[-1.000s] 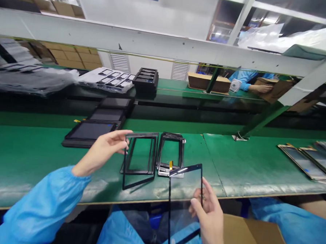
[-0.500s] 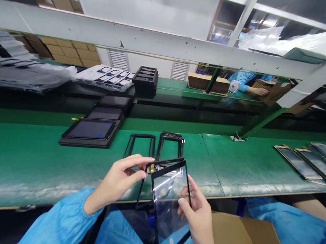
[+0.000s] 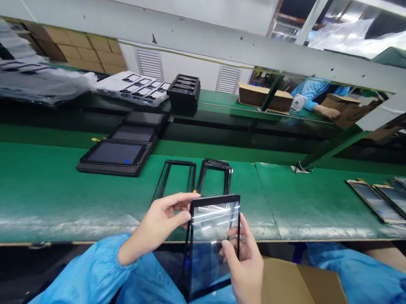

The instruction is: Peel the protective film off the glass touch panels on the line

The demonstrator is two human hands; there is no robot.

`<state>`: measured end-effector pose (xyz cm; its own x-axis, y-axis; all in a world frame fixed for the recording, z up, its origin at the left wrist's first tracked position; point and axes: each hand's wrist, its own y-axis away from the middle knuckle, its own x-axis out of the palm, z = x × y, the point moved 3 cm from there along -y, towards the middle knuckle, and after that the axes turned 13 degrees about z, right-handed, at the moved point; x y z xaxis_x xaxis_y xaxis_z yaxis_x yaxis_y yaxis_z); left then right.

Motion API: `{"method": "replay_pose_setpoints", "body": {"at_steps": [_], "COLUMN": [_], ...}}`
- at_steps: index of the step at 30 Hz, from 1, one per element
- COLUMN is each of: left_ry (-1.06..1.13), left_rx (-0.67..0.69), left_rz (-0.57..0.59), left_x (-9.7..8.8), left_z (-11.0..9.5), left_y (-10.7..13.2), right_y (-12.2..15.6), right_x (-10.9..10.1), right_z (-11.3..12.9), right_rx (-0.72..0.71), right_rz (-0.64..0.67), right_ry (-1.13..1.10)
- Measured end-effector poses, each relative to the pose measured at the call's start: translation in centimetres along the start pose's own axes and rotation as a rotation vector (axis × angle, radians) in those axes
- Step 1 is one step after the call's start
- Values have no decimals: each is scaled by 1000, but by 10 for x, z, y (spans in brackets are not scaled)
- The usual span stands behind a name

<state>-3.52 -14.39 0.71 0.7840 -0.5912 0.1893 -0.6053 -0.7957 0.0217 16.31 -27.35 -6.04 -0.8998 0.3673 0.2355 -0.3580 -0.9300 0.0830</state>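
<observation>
My left hand (image 3: pixel 165 220) pinches the top left corner of a thin black plastic frame (image 3: pixel 186 248). In my right hand (image 3: pixel 248 265) is a clear touch-screen glass panel (image 3: pixel 209 252) with a black border, gripped at its right edge with the thumb on its face. The panel lies over the frame, their top edges close together; whether it is seated cannot be seen. A small yellow flex tab (image 3: pixel 194 192) shows by the left fingertips. Beyond my hands, more black frames (image 3: pixel 171 163) and a stack of frames (image 3: pixel 216 163) lie on the green bench (image 3: pixel 254 209).
Tablet screens in black trays (image 3: pixel 112 152) stand at left. Several glass panels (image 3: pixel 379 206) lie at right, past a green post (image 3: pixel 325 147). An open cardboard box (image 3: pixel 284 288) is below the bench edge. Across the bench, a person's hand (image 3: pixel 327 112) touches a cardboard divider.
The glass panel has turned more upright and moved onto the black frame, so their top edges now nearly line up. Both hands keep their grips, and the view has tilted slightly.
</observation>
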Motion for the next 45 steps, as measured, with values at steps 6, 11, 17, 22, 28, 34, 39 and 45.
{"method": "replay_pose_setpoints", "body": {"at_steps": [6, 11, 17, 22, 28, 34, 39, 45], "left_ry": [127, 156, 135, 93, -57, -99, -221, -733], "left_rx": [-71, -104, -126, -132, -167, -170, -117, 6], "left_rz": [-2, -7, -7, -45, -2, 28, 18, 308], "left_x": [2, 1, 2, 3, 9, 10, 5, 24], "left_z": [12, 21, 24, 20, 7, 8, 19, 4], "left_y": [1, -2, -4, -4, 5, 13, 13, 3], "right_y": [0, -2, 0, 1, -20, -30, -25, -27], "right_x": [4, 7, 5, -1, -14, -12, -7, 17], "right_z": [7, 12, 7, 9, 43, 48, 48, 40], "right_rx": [50, 65, 68, -90, -175, -10, -22, 36], "right_rz": [-41, -14, -20, -34, 0, 43, -9, 272], "right_ry": [47, 55, 104, 392, 350, 105, 123, 113]}}
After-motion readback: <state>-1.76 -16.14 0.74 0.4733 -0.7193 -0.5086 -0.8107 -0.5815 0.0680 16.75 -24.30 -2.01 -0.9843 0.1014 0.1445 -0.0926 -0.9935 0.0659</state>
